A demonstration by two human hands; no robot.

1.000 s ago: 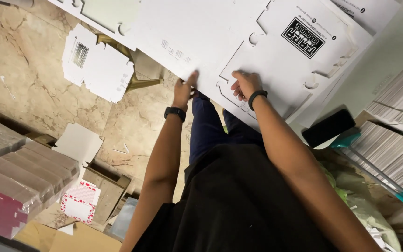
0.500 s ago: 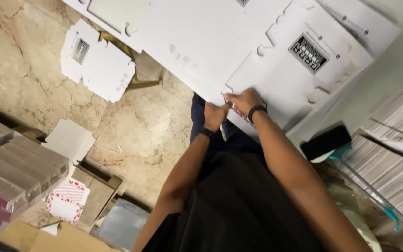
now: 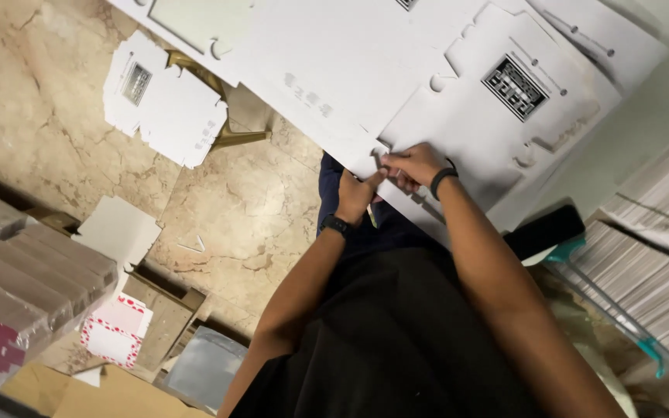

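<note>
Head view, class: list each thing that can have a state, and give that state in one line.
Large white die-cut sheet: flat, unfolded, its near edge pinched by both hands.
Left hand: fingers closed on the sheet's edge.
Right hand: fingers closed on the same edge.
Small white die-cut blank: flat on the marble floor, unfolded.
Stacked grey boards: piled, lying flat.
Black phone: screen dark.

Packaging workshop — die-cut carton blanks (image 3: 365,70), stacked cardboard sheets (image 3: 644,263), marble floor (image 3: 32,116).
</note>
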